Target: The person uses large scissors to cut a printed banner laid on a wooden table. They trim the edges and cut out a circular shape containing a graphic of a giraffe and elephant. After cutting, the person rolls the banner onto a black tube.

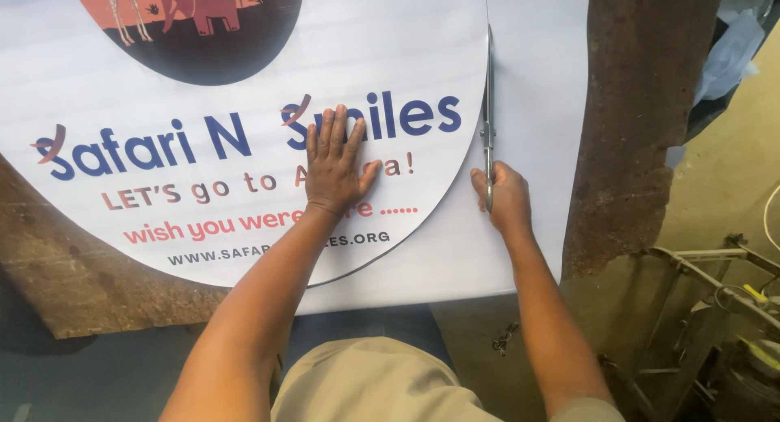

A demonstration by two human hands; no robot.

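Observation:
A large white printed sheet (pixel 406 32) lies on a rough brown board, showing a round design with blue and red lettering and an orange animal picture at the top. My left hand (pixel 335 164) presses flat on the lettering, fingers spread. My right hand (pixel 505 196) grips the handles of long metal scissors (pixel 488 105), whose blades point away from me along the right side of the round design, in line with a cut running up the sheet.
The brown board (pixel 634 121) extends past the sheet on the right and lower left. A metal frame with tools (pixel 715 300) stands at the lower right. Crumpled pale plastic (pixel 731 56) lies at the upper right. My knees in tan trousers (pixel 374 381) are below.

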